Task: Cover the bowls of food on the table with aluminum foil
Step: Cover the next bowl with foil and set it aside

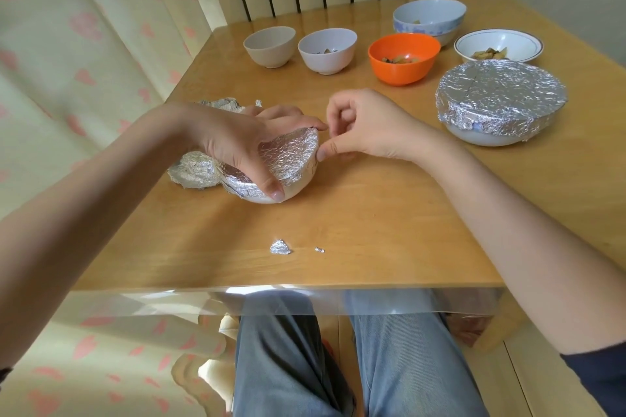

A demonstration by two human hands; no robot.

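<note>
A small white bowl [298,184] with foil [291,154] over its top stands left of the table's middle. My left hand [237,142] grips it from above, thumb on the near foil edge and fingers over the far rim. My right hand [359,130] has its fingers curled and its thumb pressed against the foil at the bowl's right rim. A large bowl [501,105] at the right is wrapped in foil. Uncovered bowls stand at the back: beige [270,46], white [327,50], orange [403,57], blue-patterned [429,19] and a blue-rimmed dish [498,46].
Crumpled foil [193,171] lies left of the held bowl, and more foil [220,103] shows behind my left wrist. Two small foil scraps [280,247] lie near the wooden table's front edge [288,281]. A curtain hangs at the left and a radiator stands behind the table.
</note>
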